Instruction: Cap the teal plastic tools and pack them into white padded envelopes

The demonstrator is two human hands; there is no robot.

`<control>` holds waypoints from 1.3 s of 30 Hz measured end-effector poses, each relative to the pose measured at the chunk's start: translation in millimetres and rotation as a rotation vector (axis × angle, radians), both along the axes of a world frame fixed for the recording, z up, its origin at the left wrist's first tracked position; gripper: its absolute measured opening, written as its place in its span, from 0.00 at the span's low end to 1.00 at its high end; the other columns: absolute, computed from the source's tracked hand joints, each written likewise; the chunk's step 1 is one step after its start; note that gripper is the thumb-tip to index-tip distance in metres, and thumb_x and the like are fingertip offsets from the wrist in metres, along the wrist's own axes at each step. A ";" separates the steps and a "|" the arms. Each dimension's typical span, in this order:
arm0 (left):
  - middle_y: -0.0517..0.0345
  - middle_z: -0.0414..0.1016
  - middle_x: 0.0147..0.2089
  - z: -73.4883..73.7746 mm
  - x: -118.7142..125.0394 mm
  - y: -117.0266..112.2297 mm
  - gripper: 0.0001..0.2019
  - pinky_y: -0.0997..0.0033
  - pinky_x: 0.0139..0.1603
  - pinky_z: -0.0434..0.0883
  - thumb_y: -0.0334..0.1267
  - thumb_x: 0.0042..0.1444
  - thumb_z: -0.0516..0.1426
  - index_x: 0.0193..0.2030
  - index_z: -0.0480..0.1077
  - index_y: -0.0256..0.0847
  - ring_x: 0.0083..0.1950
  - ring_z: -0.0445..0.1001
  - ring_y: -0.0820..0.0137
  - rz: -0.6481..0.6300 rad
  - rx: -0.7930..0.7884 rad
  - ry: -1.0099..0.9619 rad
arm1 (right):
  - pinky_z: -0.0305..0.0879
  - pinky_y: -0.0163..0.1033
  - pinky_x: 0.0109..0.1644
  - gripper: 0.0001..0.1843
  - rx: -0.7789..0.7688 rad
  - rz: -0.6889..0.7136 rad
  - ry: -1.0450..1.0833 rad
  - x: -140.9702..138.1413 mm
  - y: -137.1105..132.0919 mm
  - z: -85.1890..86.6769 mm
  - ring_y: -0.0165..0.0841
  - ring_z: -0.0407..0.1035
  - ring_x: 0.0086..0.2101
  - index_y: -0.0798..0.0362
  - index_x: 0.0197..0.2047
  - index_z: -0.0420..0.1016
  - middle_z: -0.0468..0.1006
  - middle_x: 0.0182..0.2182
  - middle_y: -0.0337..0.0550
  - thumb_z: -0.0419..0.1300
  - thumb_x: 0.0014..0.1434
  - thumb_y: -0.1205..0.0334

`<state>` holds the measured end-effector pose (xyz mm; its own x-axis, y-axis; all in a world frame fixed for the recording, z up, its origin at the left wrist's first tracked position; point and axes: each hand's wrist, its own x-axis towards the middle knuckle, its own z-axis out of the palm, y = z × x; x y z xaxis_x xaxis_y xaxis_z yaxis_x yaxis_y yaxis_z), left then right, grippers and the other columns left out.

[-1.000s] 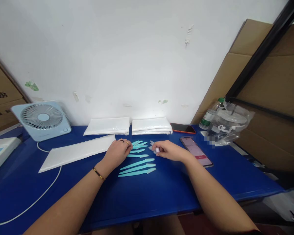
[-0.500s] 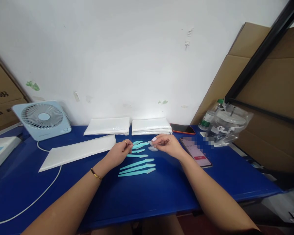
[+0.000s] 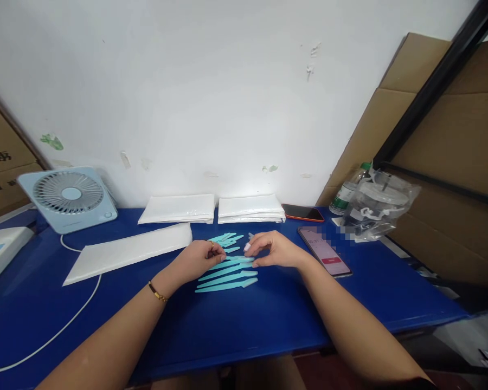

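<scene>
Several flat teal plastic sticks (image 3: 228,280) lie in rows on the blue table (image 3: 268,314), and a looser heap of teal sticks (image 3: 228,238) sits just beyond them. My left hand (image 3: 198,258), wearing rings and a bracelet, pinches the left part of one teal stick (image 3: 232,261) just above the rows. My right hand (image 3: 273,251) has its fingertips closed on the right end of that same stick. Whether the right fingers also hold a small clear cap is hidden.
Two stacks of white bags (image 3: 179,209) (image 3: 250,207) lie by the wall, and a long white bag (image 3: 126,252) lies to the left. There is a light-blue fan (image 3: 71,197) with a white cable (image 3: 65,325). On the right are two phones (image 3: 325,250) (image 3: 303,213), a bottle (image 3: 345,195), a clear bag (image 3: 376,208) and cardboard (image 3: 451,162).
My right hand lifted from the table with a small clear piece, then came down and left. Both hands now meet on one teal stick above the rows.
</scene>
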<state>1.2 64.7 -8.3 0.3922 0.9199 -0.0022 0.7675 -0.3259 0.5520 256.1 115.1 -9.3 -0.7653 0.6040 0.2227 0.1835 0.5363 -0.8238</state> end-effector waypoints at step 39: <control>0.64 0.61 0.23 4.8 4.1 2.2 0.12 0.71 0.27 0.56 0.44 0.62 0.41 0.36 0.61 0.43 0.25 0.61 0.71 0.133 0.228 -0.078 | 0.67 0.34 0.28 0.15 -0.497 -0.374 0.422 -15.1 10.5 -19.1 0.33 0.75 0.26 0.57 0.33 0.77 0.78 0.25 0.43 0.67 0.47 0.55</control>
